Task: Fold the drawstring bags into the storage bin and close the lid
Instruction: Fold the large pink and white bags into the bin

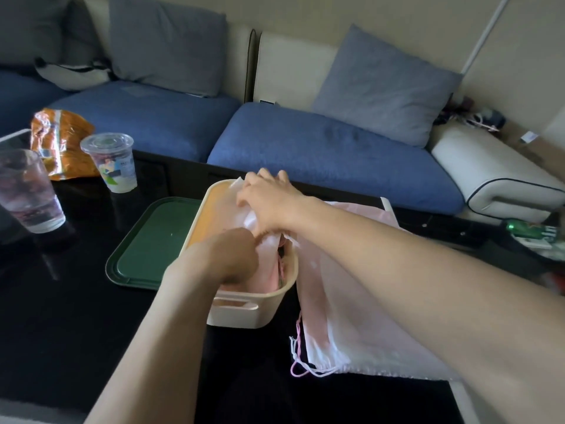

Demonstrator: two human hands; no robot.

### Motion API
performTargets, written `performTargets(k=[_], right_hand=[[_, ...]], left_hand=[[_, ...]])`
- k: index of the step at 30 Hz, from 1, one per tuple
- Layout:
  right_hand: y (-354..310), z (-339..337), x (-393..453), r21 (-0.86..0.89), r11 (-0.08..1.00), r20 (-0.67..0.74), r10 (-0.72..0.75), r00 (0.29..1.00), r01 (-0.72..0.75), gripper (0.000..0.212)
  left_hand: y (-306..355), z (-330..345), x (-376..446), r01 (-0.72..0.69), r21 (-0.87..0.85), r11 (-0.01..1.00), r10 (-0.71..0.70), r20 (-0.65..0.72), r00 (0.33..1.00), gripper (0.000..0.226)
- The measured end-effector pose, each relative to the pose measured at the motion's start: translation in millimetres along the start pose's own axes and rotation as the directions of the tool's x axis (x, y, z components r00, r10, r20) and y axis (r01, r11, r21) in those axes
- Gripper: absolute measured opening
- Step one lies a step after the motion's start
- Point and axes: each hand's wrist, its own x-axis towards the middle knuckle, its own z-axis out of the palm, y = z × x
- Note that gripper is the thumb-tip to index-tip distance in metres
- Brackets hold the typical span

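Inside the cream plastic storage bin point(276, 296), both hands press a folded pale pink fabric drawstring bag point(269, 243) down.

The left hand point(227, 258) is curled into the near half, apparently gripping fabric, though its fingers are hidden; the right hand point(269, 203) lies with loosely bent fingers on the bag toward the far rim. The bag's long axis runs near-to-far along the bin. Just right of the bin, nearer the right arm, a flat pink-and-white drawstring bag point(351, 319) lies unfolded toward the black table's point(61, 316) right edge. The green plastic lid point(153, 240) lies touching the bin's left side.
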Motion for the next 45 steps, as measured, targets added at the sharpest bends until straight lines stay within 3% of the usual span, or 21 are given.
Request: performTargets(k=[1, 3, 6, 10, 14, 18, 20, 23, 26, 28, 30, 33, 35, 40, 45], right_hand=[[1, -8, -8, -0.034, 0.999, -0.069, 0.003, 0.998, -0.005, 0.073], [7, -23, -28, 0.07, 0.997, -0.132, 0.039, 0.991, -0.03, 0.068], [17, -35, -58, 0.24, 0.969, -0.108, 0.083, 0.991, -0.055, 0.053], [28, -31, -97, 0.38, 0.922, -0.136, 0.129, 0.982, -0.068, 0.031], [36, -11, -132, 0.545, 0.829, -0.209, 0.279, 0.937, -0.126, 0.028], [52, 23, -176, 0.666, 0.714, -0.156, 0.415, 0.896, -0.215, 0.019], [66, 43, -203, 0.679, 0.667, -0.091, 0.493, 0.866, -0.308, 0.015], [80, 75, -244, 0.71, 0.566, 0.015, 0.583, 0.812, -0.42, 0.012], [85, 101, -275, 0.716, 0.496, 0.084, 0.636, 0.767, -0.49, 0.012], [88, 110, -290, 0.739, 0.459, 0.134, 0.618, 0.775, -0.494, 0.014], [89, 111, -303, 0.75, 0.427, 0.258, 0.515, 0.817, -0.505, 0.035], [85, 113, -313, 0.665, 0.525, 0.408, 0.341, 0.847, -0.531, 0.069], [83, 117, -314, 0.631, 0.588, 0.382, 0.333, 0.862, -0.506, 0.065], [87, 126, -317, 0.632, 0.584, 0.315, 0.406, 0.858, -0.509, 0.039], [86, 127, -312, 0.657, 0.564, 0.212, 0.499, 0.84, -0.5, 0.025]], left_hand=[[0, 0, 2, 0.036, 0.003, 0.999, -0.036, -0.049, 0.998, 0.015], [-2, 0, 4, 0.094, -0.034, 0.995, -0.098, -0.138, 0.986, 0.018], [-6, 2, 5, 0.103, -0.143, 0.984, -0.147, -0.346, 0.927, 0.027], [21, -5, -9, -0.148, -0.342, 0.928, -0.147, -0.7, 0.698, 0.021], [56, -1, -20, -0.279, -0.346, 0.896, -0.118, -0.791, 0.6, 0.013], [95, 17, -25, -0.398, -0.404, 0.824, -0.046, -0.747, 0.663, 0.014], [122, 39, -28, -0.474, -0.389, 0.79, 0.098, -0.683, 0.724, 0.013], [154, 85, -29, -0.474, -0.225, 0.851, 0.339, -0.455, 0.824, 0.015], [160, 115, -24, -0.378, 0.002, 0.926, 0.364, -0.277, 0.889, 0.023], [154, 125, -23, -0.363, 0.046, 0.931, 0.366, -0.125, 0.922, 0.036], [145, 129, -23, -0.406, 0.065, 0.911, 0.403, 0.065, 0.913, 0.052], [135, 132, -22, -0.449, 0.073, 0.89, 0.419, 0.254, 0.872, 0.063], [132, 136, -18, -0.47, 0.053, 0.881, 0.448, 0.228, 0.865, 0.056], [127, 139, -10, -0.447, 0.029, 0.894, 0.44, 0.131, 0.889, 0.03], [127, 132, -5, -0.33, 0.085, 0.94, 0.34, -0.153, 0.928, 0.025]])
